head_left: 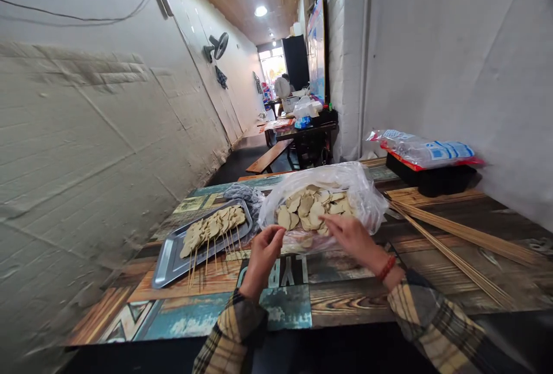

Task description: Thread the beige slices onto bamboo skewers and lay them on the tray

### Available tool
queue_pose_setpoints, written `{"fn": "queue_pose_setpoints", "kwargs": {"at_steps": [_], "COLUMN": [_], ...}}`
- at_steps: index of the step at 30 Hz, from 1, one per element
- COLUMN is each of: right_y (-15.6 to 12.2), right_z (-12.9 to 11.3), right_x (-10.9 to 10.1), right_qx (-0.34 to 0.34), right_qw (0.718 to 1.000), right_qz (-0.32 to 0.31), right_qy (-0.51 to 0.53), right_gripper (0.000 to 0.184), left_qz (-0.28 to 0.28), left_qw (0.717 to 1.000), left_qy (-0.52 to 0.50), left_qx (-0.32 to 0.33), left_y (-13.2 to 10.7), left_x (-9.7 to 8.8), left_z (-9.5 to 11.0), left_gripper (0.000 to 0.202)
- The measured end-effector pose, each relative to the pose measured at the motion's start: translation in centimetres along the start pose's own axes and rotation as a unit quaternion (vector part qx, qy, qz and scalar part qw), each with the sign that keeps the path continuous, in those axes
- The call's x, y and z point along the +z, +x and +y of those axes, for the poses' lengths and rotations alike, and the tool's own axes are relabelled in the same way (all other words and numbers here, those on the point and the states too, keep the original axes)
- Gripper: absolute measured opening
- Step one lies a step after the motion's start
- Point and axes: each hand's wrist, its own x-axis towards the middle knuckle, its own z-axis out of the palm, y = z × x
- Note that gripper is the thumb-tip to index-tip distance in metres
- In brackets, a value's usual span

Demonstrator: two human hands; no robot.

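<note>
A clear plastic bag (pixel 367 198) lies open on the table, full of pale flat food slices (pixel 309 207). My right hand (pixel 352 238) reaches into the bag's near edge, its fingers bent and touching the slices. My left hand (pixel 264 253) hovers just left of the bag with its fingers curled in a pinch; what it holds is too small to make out. A metal tray (pixel 166 264) to the left carries several finished skewers (pixel 211 230) of the same slices, sticks pointing toward me.
Loose bamboo skewers (pixel 453 241) lie in long bundles on the right of the patterned wooden table (pixel 276 299). A black box with a packet on top (pixel 432 161) stands at the back right. A white wall runs along the left. More tables and a person sit far down the room.
</note>
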Motion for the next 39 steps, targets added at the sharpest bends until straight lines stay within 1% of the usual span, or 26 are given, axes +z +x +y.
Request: {"fn": "queue_pose_setpoints", "kwargs": {"at_steps": [1,2,3,5,8,9,12,14,17,18,20,23,25,27,29,31,32,33,34,36,37,39], "right_y": [1.1,2.1,3.0,4.1,4.7,4.7,4.6,4.7,4.7,4.7,4.7,4.8,4.8,4.9,5.0,5.0,5.0,5.0,5.0,5.0,5.0,4.9], "right_z": [0.5,1.0,1.6,2.8,4.2,4.5,5.0,5.0,4.9,4.8,4.7,4.7,4.7,4.7,4.6,4.6,4.5,4.5,4.6,4.6,4.6,4.6], "right_x": [-0.4,-0.7,-0.9,-1.0,-0.9,-0.9,-1.0,-1.2,-1.3,-1.3,-1.3,-1.4,-1.6,-1.6,-1.6,-1.6,-1.6,-1.5,-1.5,-1.6,-1.6,-1.7], "right_qx": [0.026,0.050,0.071,0.109,0.150,0.159,0.177,0.184,0.190,0.191,0.190,0.188,0.188,0.190,0.191,0.192,0.194,0.196,0.198,0.202,0.203,0.205], "right_qw": [0.999,0.997,0.992,0.981,0.961,0.955,0.939,0.931,0.923,0.922,0.919,0.918,0.917,0.916,0.916,0.918,0.919,0.920,0.921,0.923,0.924,0.926], "right_qz": [0.019,0.034,0.045,0.062,0.077,0.081,0.092,0.097,0.100,0.100,0.104,0.112,0.119,0.125,0.127,0.126,0.124,0.122,0.120,0.116,0.114,0.109], "right_qy": [0.028,0.058,0.089,0.149,0.219,0.237,0.281,0.300,0.318,0.322,0.328,0.332,0.332,0.330,0.328,0.324,0.321,0.318,0.314,0.306,0.303,0.297], "right_gripper": [0.035,0.039,0.042,0.042,0.037,0.036,0.034,0.033,0.032,0.031,0.031,0.030,0.028,0.026,0.024,0.023,0.023,0.023,0.022,0.022,0.021,0.021], "left_qz": [0.002,-0.012,-0.020,-0.033,-0.028,-0.021,-0.010,-0.014,-0.031,-0.037,-0.041,-0.032,-0.028,-0.037,-0.052,-0.061,-0.060,-0.058,-0.056,-0.053,-0.048,-0.029], "left_qw": [1.000,1.000,0.999,0.991,0.966,0.957,0.930,0.925,0.933,0.934,0.926,0.902,0.892,0.880,0.855,0.820,0.807,0.800,0.802,0.822,0.839,0.881], "left_qy": [0.000,0.011,0.033,0.108,0.227,0.262,0.332,0.345,0.327,0.323,0.336,0.382,0.407,0.431,0.473,0.525,0.544,0.555,0.556,0.531,0.507,0.437], "left_qx": [0.003,0.015,0.033,0.074,0.117,0.126,0.155,0.159,0.145,0.148,0.169,0.197,0.196,0.196,0.207,0.220,0.221,0.218,0.212,0.197,0.191,0.177], "left_y": [0.9,1.8,2.8,4.6,6.7,7.2,8.3,8.8,9.2,9.2,9.1,8.6,8.3,7.9,7.4,6.9,6.6,6.4,6.3,6.4,6.6,7.1], "left_x": [0.6,1.3,2.2,4.1,6.9,7.6,9.1,9.4,9.1,9.0,8.9,9.0,9.1,9.3,9.6,10.1,10.4,10.6,10.7,10.7,10.5,9.8], "left_z": [-0.3,-0.7,-1.0,-1.4,-2.0,-2.2,-2.8,-3.3,-3.9,-4.0,-4.0,-3.8,-3.5,-3.0,-2.4,-1.8,-1.6,-1.5,-1.4,-1.5,-1.6,-2.0], "left_gripper": [0.033,0.031,0.028,0.019,0.009,0.009,0.019,0.019,0.009,0.007,0.009,0.017,0.016,0.015,0.018,0.019,0.019,0.019,0.019,0.021,0.023,0.022]}}
